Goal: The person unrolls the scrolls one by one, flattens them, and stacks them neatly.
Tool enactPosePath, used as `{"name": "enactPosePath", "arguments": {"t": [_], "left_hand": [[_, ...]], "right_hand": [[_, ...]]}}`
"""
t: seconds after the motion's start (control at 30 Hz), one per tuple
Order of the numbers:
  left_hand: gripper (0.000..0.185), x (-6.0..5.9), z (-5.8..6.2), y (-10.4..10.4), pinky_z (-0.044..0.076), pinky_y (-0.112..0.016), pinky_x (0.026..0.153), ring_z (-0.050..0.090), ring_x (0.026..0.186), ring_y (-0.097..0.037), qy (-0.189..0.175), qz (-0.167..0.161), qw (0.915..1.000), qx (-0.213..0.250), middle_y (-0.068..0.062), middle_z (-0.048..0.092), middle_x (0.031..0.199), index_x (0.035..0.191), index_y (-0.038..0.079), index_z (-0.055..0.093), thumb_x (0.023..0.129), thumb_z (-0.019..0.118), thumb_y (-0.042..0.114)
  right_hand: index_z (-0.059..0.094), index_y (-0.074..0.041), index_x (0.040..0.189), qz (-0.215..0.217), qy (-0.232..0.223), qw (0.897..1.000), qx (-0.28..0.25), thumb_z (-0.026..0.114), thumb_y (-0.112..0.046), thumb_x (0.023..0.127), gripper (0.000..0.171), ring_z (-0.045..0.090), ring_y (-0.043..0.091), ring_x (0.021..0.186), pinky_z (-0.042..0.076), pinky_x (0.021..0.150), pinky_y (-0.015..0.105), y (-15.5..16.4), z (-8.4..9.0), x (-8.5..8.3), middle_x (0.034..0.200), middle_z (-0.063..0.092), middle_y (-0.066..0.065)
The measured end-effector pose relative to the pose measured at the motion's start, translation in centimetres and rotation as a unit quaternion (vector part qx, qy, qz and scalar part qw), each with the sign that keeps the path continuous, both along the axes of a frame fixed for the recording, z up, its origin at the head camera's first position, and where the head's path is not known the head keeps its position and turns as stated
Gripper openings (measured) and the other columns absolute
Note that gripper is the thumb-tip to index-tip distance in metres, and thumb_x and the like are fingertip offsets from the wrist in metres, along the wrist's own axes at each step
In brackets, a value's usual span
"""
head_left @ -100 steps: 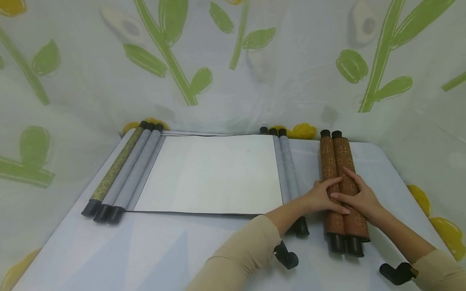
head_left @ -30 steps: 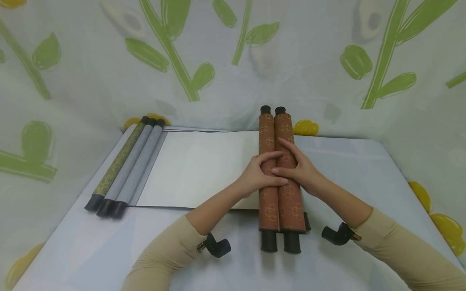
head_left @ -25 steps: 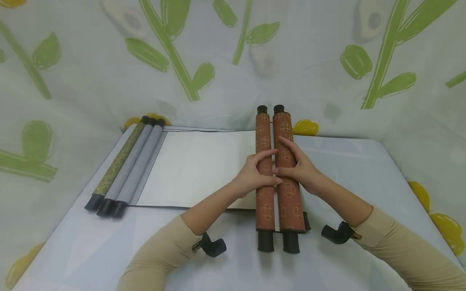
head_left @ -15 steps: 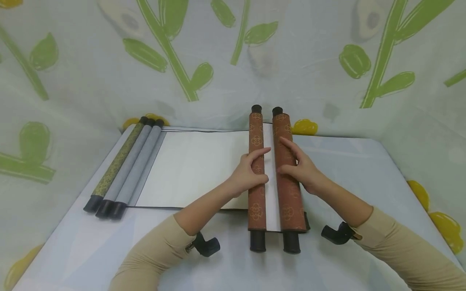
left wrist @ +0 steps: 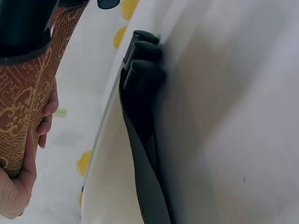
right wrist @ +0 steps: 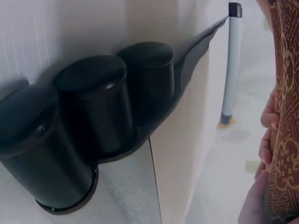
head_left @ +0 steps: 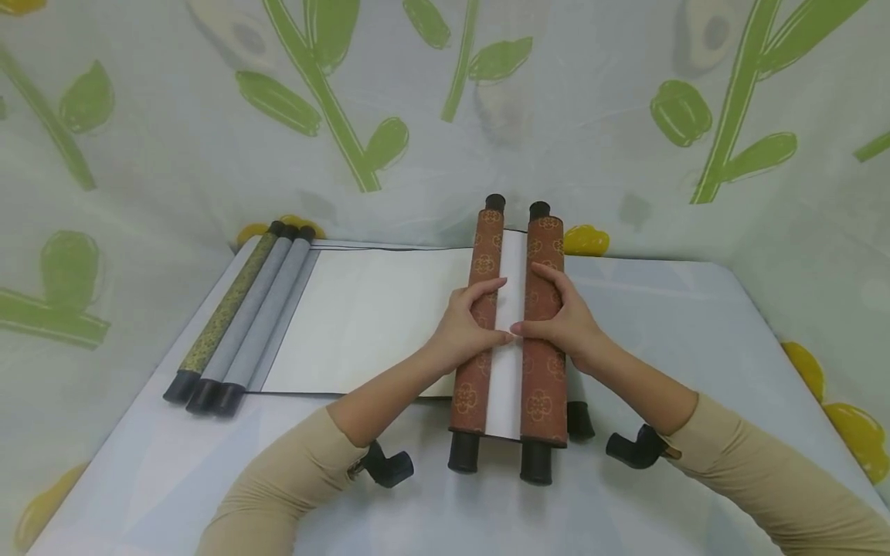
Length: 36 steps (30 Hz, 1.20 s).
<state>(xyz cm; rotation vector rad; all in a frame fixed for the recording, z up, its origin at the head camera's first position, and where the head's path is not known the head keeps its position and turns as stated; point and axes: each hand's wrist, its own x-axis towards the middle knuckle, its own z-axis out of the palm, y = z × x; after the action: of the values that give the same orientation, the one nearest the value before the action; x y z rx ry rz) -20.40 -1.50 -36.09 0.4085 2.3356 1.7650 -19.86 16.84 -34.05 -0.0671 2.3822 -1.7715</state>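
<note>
A brown-red scroll with gold flower patterns and black end knobs is held up over the right part of an unrolled scroll's pale sheet [head_left: 375, 324]. Its left roll [head_left: 474, 398] and right roll [head_left: 545, 398] stand slightly apart, a white strip [head_left: 505, 394] showing between them. My left hand [head_left: 459, 328] grips the left roll around its middle, thumb and forefinger across the top. My right hand [head_left: 573, 324] holds the right roll likewise, its thumb tip over the white strip. In the right wrist view, fingers [right wrist: 268, 130] curl along the patterned roll [right wrist: 287, 154].
Several scrolls lie spread in a stack. At the left are a green-gold roll [head_left: 225, 309] and two grey rolls [head_left: 267, 313]. A black knob [head_left: 580, 421] shows beside the right roll. Behind the table hangs a leaf-patterned curtain [head_left: 556, 147].
Both hands brought the brown-red scroll from the table's right side leftward over the open sheet. Its two rolls then moved apart, baring the white strip, and now tilt slightly.
</note>
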Motion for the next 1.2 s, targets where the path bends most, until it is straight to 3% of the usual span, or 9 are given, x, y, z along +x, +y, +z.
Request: {"name": "enactPosePath", "arguments": {"t": [0.3,0.5,0.67,0.8,0.9,1.07,1.2], "left_hand": [[0.072,0.0,-0.1,-0.8,0.042,-0.034,0.083,0.039,0.115,-0.024,0.012,0.017,0.9994,0.026,-0.015,0.034,0.141,0.138,0.021,0.048,0.072,0.059,-0.006],[0.067,0.3,-0.3,-1.7,0.039,-0.037,0.088,0.038,0.119,-0.024,0.006,0.038,0.9989,0.028,-0.013,0.037,0.14,0.136,0.021,0.051,0.073,0.053,-0.002],[0.066,0.4,-0.4,-1.9,0.041,-0.04,0.09,0.039,0.119,-0.026,-0.001,0.042,0.999,0.019,-0.013,0.036,0.138,0.137,0.023,0.05,0.075,0.063,0.001],[0.072,0.5,-0.2,-2.0,0.038,-0.047,0.1,0.037,0.125,-0.026,0.003,0.04,0.9992,-0.005,-0.011,0.035,0.14,0.138,0.025,0.048,0.074,0.076,0.009],[0.075,0.6,0.0,-2.2,0.038,-0.049,0.1,0.037,0.126,-0.028,0.0,0.043,0.999,-0.015,-0.012,0.034,0.141,0.139,0.025,0.047,0.073,0.077,0.006],[0.074,0.5,0.2,-2.7,0.041,-0.046,0.095,0.037,0.124,-0.029,0.005,0.038,0.999,-0.022,-0.016,0.031,0.14,0.14,0.023,0.044,0.074,0.066,-0.002],[0.068,0.4,0.3,-3.3,0.037,-0.048,0.097,0.032,0.126,-0.03,0.019,0.03,0.9991,-0.022,-0.018,0.026,0.141,0.142,0.02,0.042,0.078,0.055,0.0]], "right_hand": [[0.017,-0.02,0.151,0.013,0.005,1.0,0.006,0.068,0.008,0.071,0.098,0.035,0.036,0.123,0.037,0.094,0.049,0.9,0.0,-0.4,0.15,0.02,0.017],[0.012,-0.023,0.152,0.015,0.0,1.0,-0.013,0.057,0.006,0.074,0.095,0.026,0.035,0.127,0.032,0.094,0.051,1.7,0.1,0.1,0.155,0.008,0.014],[0.016,-0.023,0.152,0.001,0.002,1.0,-0.008,0.067,-0.001,0.078,0.092,0.028,0.033,0.13,0.034,0.098,0.049,1.5,-0.3,0.2,0.155,0.014,0.012],[0.016,-0.022,0.152,-0.006,0.009,1.0,0.025,0.08,-0.011,0.073,0.102,0.034,0.033,0.129,0.036,0.101,0.049,1.3,-0.4,0.1,0.151,0.022,0.014],[0.015,-0.021,0.152,0.0,0.014,0.999,0.05,0.081,-0.009,0.071,0.105,0.034,0.036,0.128,0.035,0.101,0.051,1.4,-0.3,0.0,0.152,0.021,0.016],[0.013,-0.021,0.152,0.028,0.017,0.997,0.072,0.073,0.001,0.071,0.103,0.033,0.039,0.127,0.039,0.093,0.051,1.8,0.1,-0.2,0.153,0.017,0.018],[0.014,-0.024,0.152,0.047,-0.007,0.996,0.081,0.062,0.003,0.074,0.096,0.03,0.037,0.127,0.039,0.087,0.046,2.2,0.6,-0.5,0.155,0.011,0.018]]}}
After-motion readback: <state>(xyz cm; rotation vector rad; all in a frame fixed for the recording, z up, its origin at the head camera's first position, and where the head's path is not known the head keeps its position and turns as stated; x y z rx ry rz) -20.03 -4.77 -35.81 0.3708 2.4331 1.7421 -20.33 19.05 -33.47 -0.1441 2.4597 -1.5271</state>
